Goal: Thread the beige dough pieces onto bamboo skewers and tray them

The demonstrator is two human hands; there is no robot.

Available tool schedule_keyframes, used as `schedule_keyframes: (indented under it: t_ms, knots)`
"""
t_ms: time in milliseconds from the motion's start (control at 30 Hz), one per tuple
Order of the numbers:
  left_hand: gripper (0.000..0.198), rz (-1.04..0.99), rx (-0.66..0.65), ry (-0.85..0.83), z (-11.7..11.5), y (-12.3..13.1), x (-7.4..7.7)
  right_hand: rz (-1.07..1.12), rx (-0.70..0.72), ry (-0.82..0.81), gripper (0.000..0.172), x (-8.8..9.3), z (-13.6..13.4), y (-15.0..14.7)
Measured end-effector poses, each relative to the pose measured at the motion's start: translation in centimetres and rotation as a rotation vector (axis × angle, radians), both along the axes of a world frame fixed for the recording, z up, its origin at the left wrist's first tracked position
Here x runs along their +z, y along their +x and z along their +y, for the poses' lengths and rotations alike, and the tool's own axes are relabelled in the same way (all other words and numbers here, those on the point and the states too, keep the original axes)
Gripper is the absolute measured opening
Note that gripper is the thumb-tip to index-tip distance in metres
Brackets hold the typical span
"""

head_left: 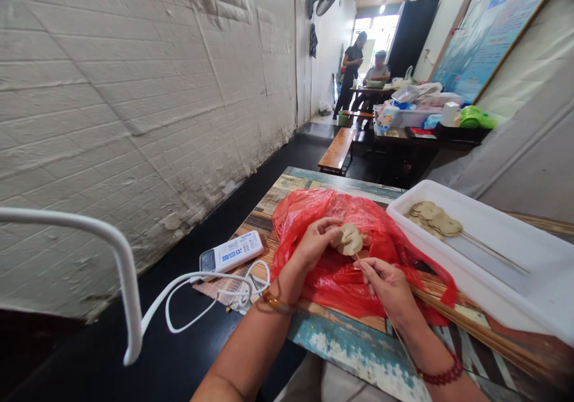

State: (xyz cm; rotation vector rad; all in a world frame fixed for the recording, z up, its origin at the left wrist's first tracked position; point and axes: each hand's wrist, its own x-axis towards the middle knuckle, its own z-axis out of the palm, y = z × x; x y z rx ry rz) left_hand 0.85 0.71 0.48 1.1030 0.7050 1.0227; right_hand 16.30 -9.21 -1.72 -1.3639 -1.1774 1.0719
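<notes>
Over a crumpled red plastic bag (296,216) my two hands meet at a few pale, round, flat slices (350,240), whose exact kind I cannot tell. My left hand (316,243) has its fingers closed on the slices' left edge. A thin wooden skewer (401,339) is pinched in my right hand (383,279); its upper end reaches the slices. More loose skewers (484,330) lie in a bundle on the table under my right forearm. To the right, a white plastic tray (488,240) holds skewered slices (434,219) of the same look.
A white power bank (237,252) with a white cable (179,321) lies at the table's left. A curved white tube (121,258) stands at far left. Beyond the table are a wooden bench (338,148), a loaded table (421,133) and two people (354,61) at the back.
</notes>
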Motion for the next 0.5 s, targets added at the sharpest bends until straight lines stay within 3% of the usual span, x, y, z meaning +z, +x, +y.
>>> schedule_keyframes:
  t_ms: [233,500]
  knots:
    - [0.036,-0.026,-0.015,-0.068,-0.16,0.08,-0.17,-0.039,-0.008,0.022,0.036,0.13,-0.15,-0.23]
    - [0.040,0.037,0.029,-0.038,-0.12,0.05,0.05,-0.137,-0.004,0.039,0.035,0.02,-0.24,-0.12]
